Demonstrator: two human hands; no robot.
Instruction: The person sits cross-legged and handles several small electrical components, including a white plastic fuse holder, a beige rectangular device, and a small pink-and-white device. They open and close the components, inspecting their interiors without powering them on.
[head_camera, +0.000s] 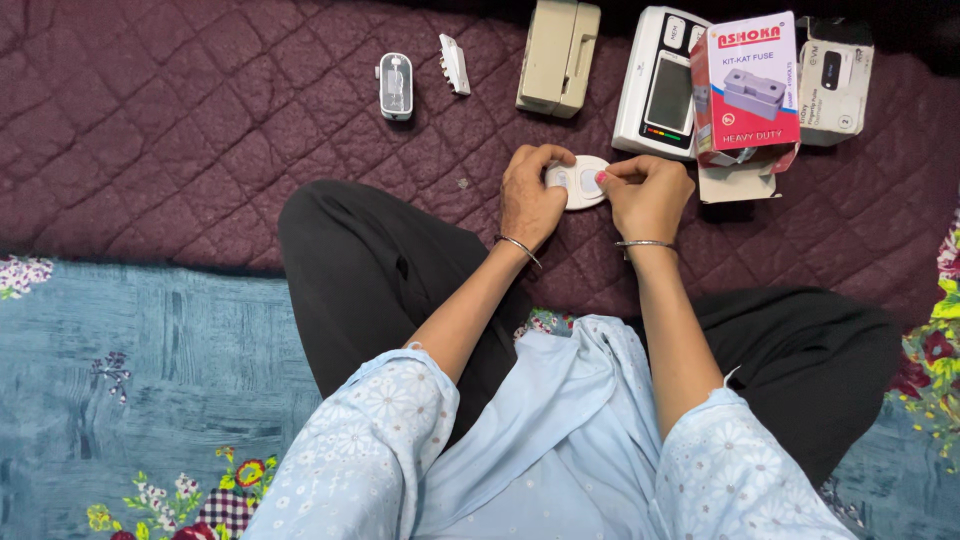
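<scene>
Round device (580, 182) between both hands – boxes (747, 85) behind, on quilt (200, 150)

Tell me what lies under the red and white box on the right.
The red and white box rests partly on a white monitor with a screen and on an open cardboard flap. What sits beneath its middle is covered; only the purple quilt shows around it.

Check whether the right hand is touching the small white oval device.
Touching. The head view shows the right hand with fingertips pressed on the white oval device, which the left hand also grips.
</scene>
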